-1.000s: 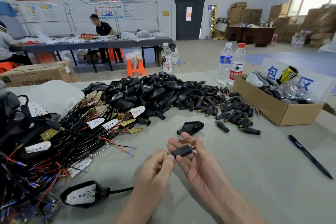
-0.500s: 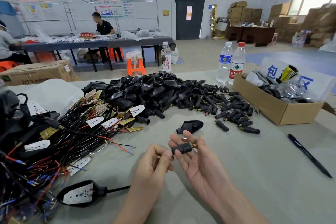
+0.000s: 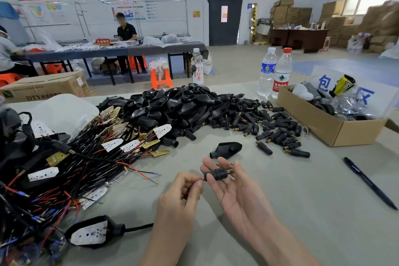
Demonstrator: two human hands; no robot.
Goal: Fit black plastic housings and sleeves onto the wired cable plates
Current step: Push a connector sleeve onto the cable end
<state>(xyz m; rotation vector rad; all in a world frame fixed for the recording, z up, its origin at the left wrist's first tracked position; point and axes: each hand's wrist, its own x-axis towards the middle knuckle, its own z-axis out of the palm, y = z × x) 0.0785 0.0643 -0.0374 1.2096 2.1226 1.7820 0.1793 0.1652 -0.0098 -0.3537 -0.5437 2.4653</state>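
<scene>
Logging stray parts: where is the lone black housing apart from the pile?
Head view, centre: the lone housing lies just beyond the right hand, left of the scattered sleeves.

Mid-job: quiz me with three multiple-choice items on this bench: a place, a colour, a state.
1. Where does the pen lie?
A) in the cardboard box
B) on the table, right of the right hand
C) under the wire pile
2. What colour is the wire the left hand pinches?
A) red
B) green
C) white
3. What is the right hand doing?
A) gripping a bottle
B) resting empty
C) holding a black sleeve
Answers: 1 B, it lies on bare table; 2 A, red shows at the pinch; 3 C, the sleeve sits in its grasp.
</scene>
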